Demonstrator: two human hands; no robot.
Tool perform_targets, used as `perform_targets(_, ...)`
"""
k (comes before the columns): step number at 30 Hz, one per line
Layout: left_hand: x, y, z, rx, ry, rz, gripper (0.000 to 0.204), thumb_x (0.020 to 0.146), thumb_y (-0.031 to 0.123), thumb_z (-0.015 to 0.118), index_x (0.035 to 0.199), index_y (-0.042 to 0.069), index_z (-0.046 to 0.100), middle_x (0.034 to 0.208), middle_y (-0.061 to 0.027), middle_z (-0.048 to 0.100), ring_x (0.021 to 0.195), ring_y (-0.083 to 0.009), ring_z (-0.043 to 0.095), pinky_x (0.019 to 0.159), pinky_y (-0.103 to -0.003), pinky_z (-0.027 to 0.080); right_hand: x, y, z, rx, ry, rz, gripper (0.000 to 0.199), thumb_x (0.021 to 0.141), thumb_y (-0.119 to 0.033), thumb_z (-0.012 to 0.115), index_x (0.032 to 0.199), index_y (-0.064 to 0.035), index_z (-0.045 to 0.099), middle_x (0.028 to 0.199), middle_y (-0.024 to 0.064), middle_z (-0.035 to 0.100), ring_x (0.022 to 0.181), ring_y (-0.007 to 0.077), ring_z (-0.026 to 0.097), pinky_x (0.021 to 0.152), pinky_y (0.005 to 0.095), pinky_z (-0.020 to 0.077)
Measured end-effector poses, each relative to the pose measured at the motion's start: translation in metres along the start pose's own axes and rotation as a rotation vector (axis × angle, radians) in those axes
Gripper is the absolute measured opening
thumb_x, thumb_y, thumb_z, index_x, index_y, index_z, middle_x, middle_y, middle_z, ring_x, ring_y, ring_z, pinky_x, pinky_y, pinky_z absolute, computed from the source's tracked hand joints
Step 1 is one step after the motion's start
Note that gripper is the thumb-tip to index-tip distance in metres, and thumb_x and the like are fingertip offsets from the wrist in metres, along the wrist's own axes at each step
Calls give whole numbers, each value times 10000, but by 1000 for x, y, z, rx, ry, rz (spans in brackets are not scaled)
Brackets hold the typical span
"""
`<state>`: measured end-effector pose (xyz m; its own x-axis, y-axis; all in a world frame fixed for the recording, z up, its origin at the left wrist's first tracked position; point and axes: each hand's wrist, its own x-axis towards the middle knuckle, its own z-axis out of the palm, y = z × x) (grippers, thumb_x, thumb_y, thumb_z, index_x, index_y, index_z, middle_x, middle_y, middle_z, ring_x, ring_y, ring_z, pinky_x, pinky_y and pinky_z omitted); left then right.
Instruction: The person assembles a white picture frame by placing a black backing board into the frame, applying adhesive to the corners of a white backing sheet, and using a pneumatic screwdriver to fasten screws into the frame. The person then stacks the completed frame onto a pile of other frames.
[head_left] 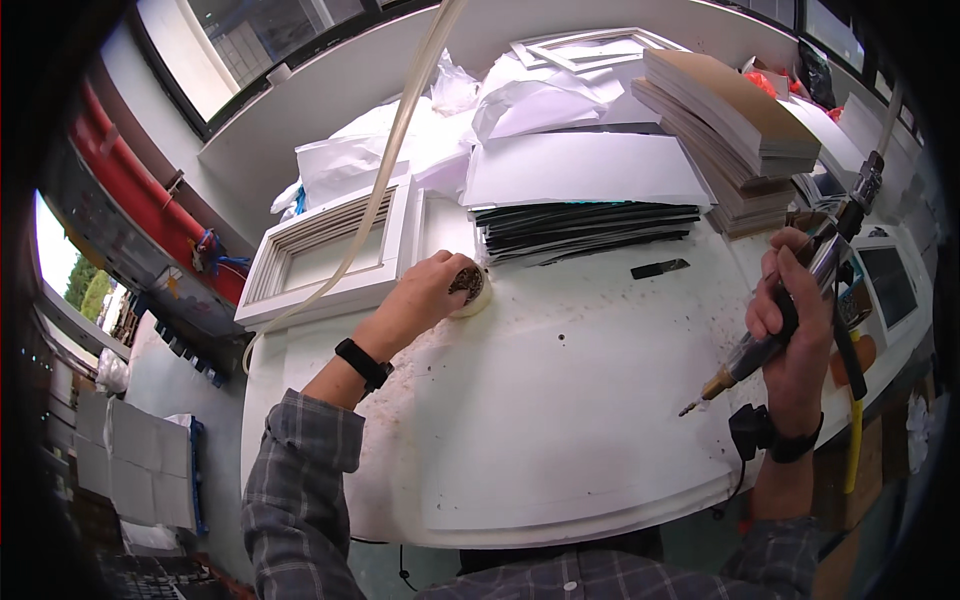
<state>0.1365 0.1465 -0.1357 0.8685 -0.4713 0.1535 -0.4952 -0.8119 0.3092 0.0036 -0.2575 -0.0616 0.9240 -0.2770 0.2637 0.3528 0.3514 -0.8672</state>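
My left hand [428, 292] is closed at the left rim of a small pale round tub [480, 302] on the white table. Small dark pieces that look like screws [466, 284] fill the tub, which seems tilted; some of the fingertips are hidden. On the right, my right hand [795, 320] grips a pen-straight screwdriver [745, 355], a powered one with a hose fitting at its top. Its brass-coloured tip points down and left above the board, touching nothing I can make out. A large flat white board [570, 430] lies in front of me.
White frames [335, 255] are stacked at the left, and a pale hose [385, 180] hangs across them. Behind the board stand a pile of dark-edged sheets [590, 225] and a tall stack of brown boards [725, 120]. A small dark strip [660, 269] lies nearby.
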Motion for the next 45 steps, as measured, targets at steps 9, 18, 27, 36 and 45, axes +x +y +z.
perform_targets(9, 3, 4, 4, 16, 33, -60, 151, 909, 54, 667, 1051, 8, 685, 1023, -188, 682, 968, -402, 665, 880, -469, 536, 0, 10, -1, 17, -5, 23, 292, 1015, -245, 669, 1237, -78, 582, 919, 4, 544, 539, 1, 439, 478, 178, 392)
perform_targets(18, -5, -4, 2, -44, 153, -68, 95, 899, 48, 695, 972, -13, 687, 958, -180, 716, 879, -376, 695, 804, -432, 566, 3, 16, -5, 35, -22, 56, 303, 1007, -247, 678, 1232, -70, 578, 911, 1, 541, 543, 4, 442, 479, 181, 391)
perform_targets(27, -55, 109, 21, -290, -79, 0, 111, 914, 32, 732, 1003, -9, 681, 922, -133, 708, 790, -254, 713, 733, -336, 571, -2, 11, -5, 28, -83, 75, 320, 1016, -222, 659, 1267, -50, 560, 935, 5, 544, 547, 10, 438, 501, 199, 392)
perform_targets(36, -74, 128, 48, -216, 46, 116, 99, 903, 81, 763, 989, 31, 754, 988, -100, 711, 821, -283, 708, 751, -357, 576, -13, 9, -5, 9, -94, 100, 305, 1012, -202, 647, 1257, -42, 559, 921, -2, 530, 544, 10, 432, 498, 206, 389)
perform_targets(45, -76, 111, 48, -344, 27, -126, 152, 901, 61, 769, 1046, 44, 810, 906, -80, 711, 775, -185, 677, 727, -290, 550, -18, 10, -11, -15, -96, 103, 295, 1012, -205, 645, 1246, -46, 559, 922, -9, 542, 543, 7, 437, 497, 202, 395)
